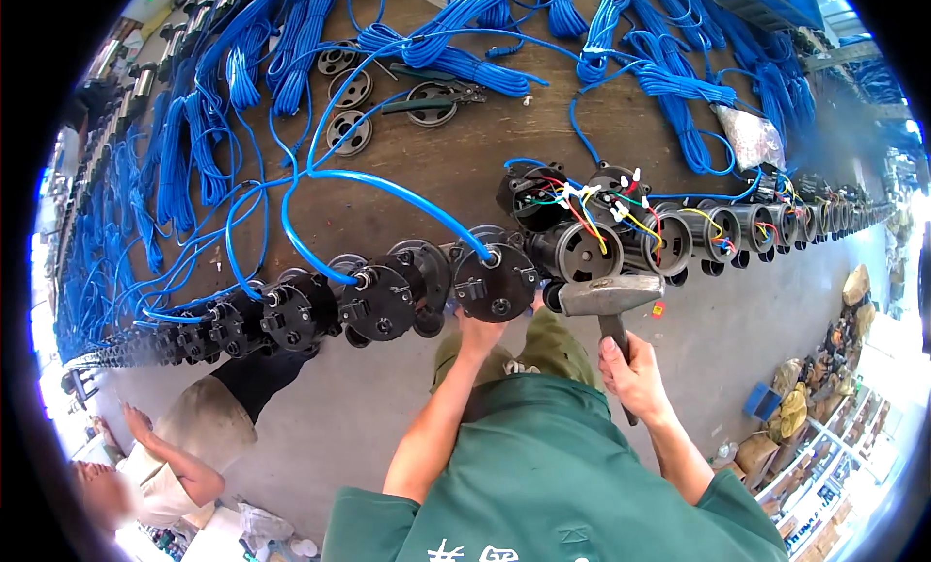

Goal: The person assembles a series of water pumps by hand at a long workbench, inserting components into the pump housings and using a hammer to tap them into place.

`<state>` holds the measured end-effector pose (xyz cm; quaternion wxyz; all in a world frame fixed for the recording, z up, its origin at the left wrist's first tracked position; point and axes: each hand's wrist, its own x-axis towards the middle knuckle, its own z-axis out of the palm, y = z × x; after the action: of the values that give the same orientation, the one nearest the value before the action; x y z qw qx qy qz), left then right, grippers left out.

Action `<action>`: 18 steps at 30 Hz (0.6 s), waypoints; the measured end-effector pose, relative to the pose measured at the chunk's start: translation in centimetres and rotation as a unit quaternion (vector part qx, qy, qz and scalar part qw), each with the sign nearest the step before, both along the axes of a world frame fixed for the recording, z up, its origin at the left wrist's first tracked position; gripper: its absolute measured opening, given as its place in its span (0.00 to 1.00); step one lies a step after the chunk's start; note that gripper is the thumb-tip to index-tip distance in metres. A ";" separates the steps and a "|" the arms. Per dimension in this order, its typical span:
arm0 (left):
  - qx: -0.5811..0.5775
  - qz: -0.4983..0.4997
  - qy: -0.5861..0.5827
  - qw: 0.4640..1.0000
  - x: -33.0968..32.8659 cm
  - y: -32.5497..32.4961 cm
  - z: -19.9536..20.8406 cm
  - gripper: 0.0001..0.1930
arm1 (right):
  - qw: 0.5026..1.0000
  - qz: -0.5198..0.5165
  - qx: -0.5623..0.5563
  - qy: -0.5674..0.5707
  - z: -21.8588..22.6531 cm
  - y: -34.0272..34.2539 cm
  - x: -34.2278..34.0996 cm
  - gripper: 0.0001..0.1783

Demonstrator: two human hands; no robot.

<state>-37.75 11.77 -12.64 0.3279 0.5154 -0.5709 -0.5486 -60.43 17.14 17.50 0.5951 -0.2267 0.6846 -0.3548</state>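
This is a workshop for assembling wired parts — the right hand's fingers (pixel 615 358) grip a hammer (pixel 613 294), and beyond them stretches a long workbench (pixel 398 193) with blue cable bundles (pixel 301 58) and pliers (pixel 427 104). Black cylindrical housings (pixel 497 283) line its edge left and right of the fingers; behind them, rightward, stands loaded shelving (pixel 824 455).

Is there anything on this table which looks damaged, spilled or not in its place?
Nothing looks clearly damaged or spilled. One small oddity: beyond the row of black housings, pliers lie across a round metal part, partly covering it, which looks a little untidy.
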 end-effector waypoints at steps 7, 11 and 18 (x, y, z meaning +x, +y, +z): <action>-0.009 0.011 0.017 1.000 -1.5 -1.7 4.5 0.21 | 0.902 0.073 -0.244 0.348 -2.1 0.3 0.8 0.09; 0.099 -0.023 0.068 0.993 -1.1 -3.0 8.5 0.20 | 0.948 0.107 -0.162 0.252 -4.6 2.2 0.7 0.08; 0.144 -0.029 0.032 0.989 0.2 -2.6 10.0 0.25 | 0.977 0.057 -0.062 0.198 -2.7 1.6 0.4 0.09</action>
<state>-37.52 9.20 -2.68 0.2524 0.5229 -0.4901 -0.6501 -60.05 18.72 14.79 0.4517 -0.3677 0.7514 -0.3102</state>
